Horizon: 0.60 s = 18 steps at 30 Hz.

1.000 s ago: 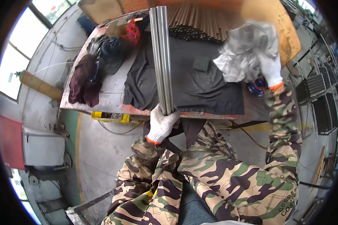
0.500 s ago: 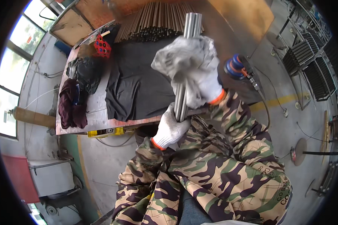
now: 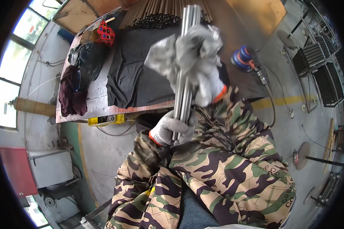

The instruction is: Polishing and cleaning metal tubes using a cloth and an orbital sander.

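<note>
A small bundle of shiny metal tubes (image 3: 182, 93) stands slantwise before me, its upper ends over the table and its lower ends near my lap. Around the lower part wraps my left hand (image 3: 172, 128), in a white knit glove with an orange cuff. My right hand (image 3: 210, 86), gloved alike, presses a crumpled grey-white cloth (image 3: 198, 47) round the upper half of the tubes. The cloth hides most of its fingers and is smeared by motion. Beneath lies a black cloth (image 3: 137, 72) spread on the table.
Many brown tubes (image 3: 164, 13) lie stacked at the table's back. A blue sander (image 3: 242, 58) with a hose rests at the right. Dark bags (image 3: 90, 61) and a maroon cloth (image 3: 73, 91) lie on the left. A rack of black tubes (image 3: 313, 53) stands on the far right.
The tubes and my left hand have come down toward my lap, and the tubes stand more upright. A longer stretch of tube shows between my hands. The cloth has shifted slightly up and left.
</note>
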Motion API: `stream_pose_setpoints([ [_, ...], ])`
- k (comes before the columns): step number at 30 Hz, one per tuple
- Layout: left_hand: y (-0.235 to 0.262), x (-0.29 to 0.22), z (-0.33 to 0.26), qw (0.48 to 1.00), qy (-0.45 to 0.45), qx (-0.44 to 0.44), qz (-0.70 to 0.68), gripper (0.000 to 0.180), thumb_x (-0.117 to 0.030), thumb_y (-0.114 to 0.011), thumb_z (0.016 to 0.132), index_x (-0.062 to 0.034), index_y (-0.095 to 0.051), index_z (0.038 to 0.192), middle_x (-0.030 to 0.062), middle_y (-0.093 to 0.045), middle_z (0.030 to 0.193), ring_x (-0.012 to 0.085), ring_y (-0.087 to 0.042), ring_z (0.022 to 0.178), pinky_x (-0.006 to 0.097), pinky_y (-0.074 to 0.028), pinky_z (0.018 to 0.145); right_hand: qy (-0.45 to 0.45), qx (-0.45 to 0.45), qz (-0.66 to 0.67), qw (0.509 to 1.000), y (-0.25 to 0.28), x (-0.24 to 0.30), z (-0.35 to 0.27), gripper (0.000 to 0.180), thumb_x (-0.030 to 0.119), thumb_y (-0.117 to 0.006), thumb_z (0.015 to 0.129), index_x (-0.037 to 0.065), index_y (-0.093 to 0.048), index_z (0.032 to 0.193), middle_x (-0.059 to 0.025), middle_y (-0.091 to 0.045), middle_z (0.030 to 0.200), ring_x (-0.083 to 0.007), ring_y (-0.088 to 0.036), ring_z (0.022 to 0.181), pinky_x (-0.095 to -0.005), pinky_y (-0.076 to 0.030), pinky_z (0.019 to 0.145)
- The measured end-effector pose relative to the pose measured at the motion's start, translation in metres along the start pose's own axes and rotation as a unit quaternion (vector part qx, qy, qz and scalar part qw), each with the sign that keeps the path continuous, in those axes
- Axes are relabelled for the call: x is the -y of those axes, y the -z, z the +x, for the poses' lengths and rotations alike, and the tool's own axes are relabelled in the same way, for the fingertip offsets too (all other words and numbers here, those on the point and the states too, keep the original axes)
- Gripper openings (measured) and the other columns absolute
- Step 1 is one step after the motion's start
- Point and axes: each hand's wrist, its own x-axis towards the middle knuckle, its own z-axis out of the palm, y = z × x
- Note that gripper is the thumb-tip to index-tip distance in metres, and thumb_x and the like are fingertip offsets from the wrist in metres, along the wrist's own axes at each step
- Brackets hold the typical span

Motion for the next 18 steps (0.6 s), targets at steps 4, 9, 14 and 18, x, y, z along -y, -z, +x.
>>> stream_pose_setpoints([
  [4, -0.026, -0.015, 0.001, 0.982, 0.015, -0.089, 0.164, 0.03, -0.007, -0.072, 0.074, 0.0018, -0.061, 0.101, 0.0112, -0.06, 0.069, 0.0197, -0.059, 0.057, 0.031, -0.046, 0.051, 0.025, 0.032, -0.124, 0.991, -0.046, 0.056, -0.034, 0.024, 0.02, -0.057, 0.101, 0.001, -0.061, 0.114, -0.0117, -0.066, 0.099, -0.0235, -0.069, 0.087, -0.0386, -0.061, 0.078],
  [9, 0.011, 0.006, -0.068, 0.89, -0.004, -0.214, 0.403, 0.041, -0.009, -0.075, 0.074, -0.0001, -0.068, 0.113, 0.005, -0.068, 0.079, 0.012, -0.062, 0.062, 0.029, -0.052, 0.055, -0.085, 0.11, -0.045, 0.989, -0.019, 0.082, -0.026, 0.029, 0.024, -0.061, 0.097, -0.001, -0.061, 0.111, -0.0109, -0.068, 0.101, -0.0191, -0.069, 0.083, -0.0385, -0.057, 0.078],
  [14, 0.028, 0.023, -0.093, 0.81, -0.092, -0.206, 0.542, 0.047, -0.017, -0.069, 0.071, 0.0026, -0.068, 0.115, 0.0145, -0.075, 0.091, 0.0215, -0.071, 0.083, 0.039, -0.057, 0.075, 0.234, -0.127, -0.558, 0.786, 0.074, 0.102, 0.008, 0.041, 0.042, -0.05, 0.102, 0.004, -0.06, 0.112, -0.0074, -0.063, 0.105, -0.0224, -0.064, 0.085, -0.0368, -0.054, 0.074],
  [18, 0.039, 0.042, -0.108, 0.8, -0.121, -0.238, 0.538, 0.041, -0.018, -0.069, 0.071, -0.0007, -0.069, 0.108, 0.0164, -0.073, 0.085, 0.0289, -0.072, 0.083, 0.043, -0.056, 0.074, 0.216, -0.068, -0.664, 0.713, 0.13, 0.159, 0.077, 0.039, 0.036, -0.051, 0.101, 0.001, -0.061, 0.115, -0.0107, -0.064, 0.111, -0.0252, -0.065, 0.09, -0.0377, -0.054, 0.079],
])
